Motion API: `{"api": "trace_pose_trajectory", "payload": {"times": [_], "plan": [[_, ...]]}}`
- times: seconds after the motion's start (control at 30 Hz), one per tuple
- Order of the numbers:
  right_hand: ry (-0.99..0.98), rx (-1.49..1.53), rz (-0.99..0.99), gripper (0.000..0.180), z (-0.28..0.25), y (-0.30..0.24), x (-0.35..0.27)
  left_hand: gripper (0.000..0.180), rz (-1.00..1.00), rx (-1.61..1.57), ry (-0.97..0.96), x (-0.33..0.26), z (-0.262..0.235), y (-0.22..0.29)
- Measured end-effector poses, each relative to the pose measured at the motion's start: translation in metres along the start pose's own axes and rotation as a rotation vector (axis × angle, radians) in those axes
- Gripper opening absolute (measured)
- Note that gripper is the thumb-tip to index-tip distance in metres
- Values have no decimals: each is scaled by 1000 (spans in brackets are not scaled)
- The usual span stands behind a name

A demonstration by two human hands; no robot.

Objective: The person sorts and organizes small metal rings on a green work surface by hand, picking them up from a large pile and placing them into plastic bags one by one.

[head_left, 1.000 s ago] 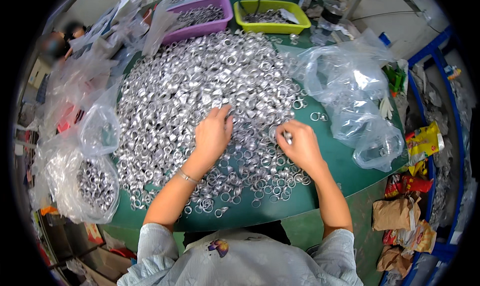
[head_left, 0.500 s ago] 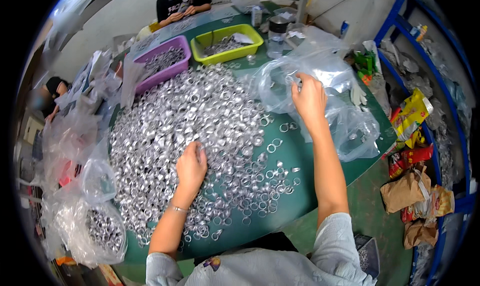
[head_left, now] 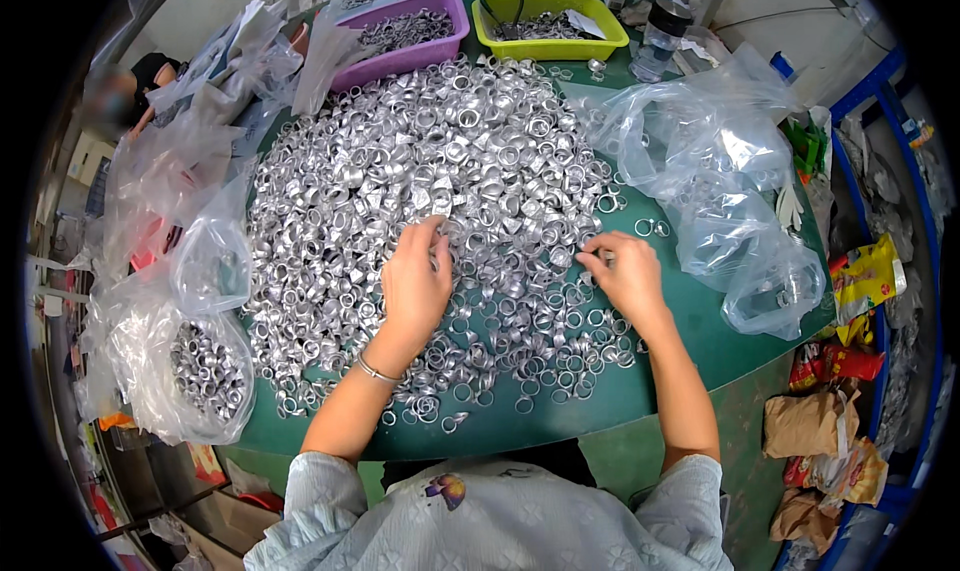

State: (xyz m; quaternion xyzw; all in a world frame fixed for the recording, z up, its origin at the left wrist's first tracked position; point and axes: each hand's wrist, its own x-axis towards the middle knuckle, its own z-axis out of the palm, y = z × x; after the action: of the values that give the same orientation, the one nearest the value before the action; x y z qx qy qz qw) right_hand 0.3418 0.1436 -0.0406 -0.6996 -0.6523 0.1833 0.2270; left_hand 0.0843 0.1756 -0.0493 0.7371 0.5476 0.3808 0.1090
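Note:
A wide heap of silver metal rings covers the middle of the green table. My left hand is over the heap's middle, fingers curled toward the thumb, with rings around the fingertips. By the heap's right edge, my right hand has its thumb and fingers drawn together just above the rings. Whatever is between the fingertips of either hand is too small to make out. Looser, scattered rings lie between my forearms.
Behind the heap stand a purple basket and a yellow-green basket, both holding small metal parts. Clear plastic bags lie at right. Left, a clear bag contains rings. A blue shelf rack stands far right; another person's arm shows far left.
My right hand has come from the plastic bag at right back to the heap's edge. My left hand has shifted slightly over the rings. The view has tilted lower.

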Motion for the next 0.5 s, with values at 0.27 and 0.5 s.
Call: {"api": "trace_pose_trajectory", "payload": {"times": [0.27, 0.5], "plan": [[7, -117, -151, 26, 26, -13, -6, 19, 161, 81, -214, 12, 54, 40], [-117, 871, 97, 10, -1, 22, -16, 14, 96, 68, -149, 22, 69, 38]]}}
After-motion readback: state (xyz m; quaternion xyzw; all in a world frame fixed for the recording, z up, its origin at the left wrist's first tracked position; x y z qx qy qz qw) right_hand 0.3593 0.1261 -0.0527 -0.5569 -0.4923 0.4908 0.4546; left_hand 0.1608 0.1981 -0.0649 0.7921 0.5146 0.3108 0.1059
